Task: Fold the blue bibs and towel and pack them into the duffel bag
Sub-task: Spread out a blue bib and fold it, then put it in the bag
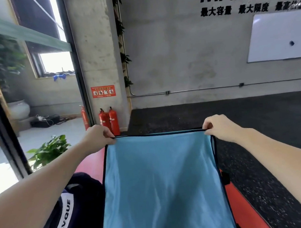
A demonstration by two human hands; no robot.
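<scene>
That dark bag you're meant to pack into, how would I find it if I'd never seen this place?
Start at the light blue cloth held up by both hands. Look just left of it, below the left forearm, near the floor plant. The duffel bag is navy, with a white band reading LVQUE, unlike the red mat around it.

One head-worn camera looks forward and slightly down from the person's eye level, facing a concrete wall (187, 59) at twelve o'clock. It sits close to the outstretched forearms (wide-angle, so the edges bend). A window (56, 61) lies toward ten o'clock, a whiteboard (278, 37) toward two o'clock.
</scene>
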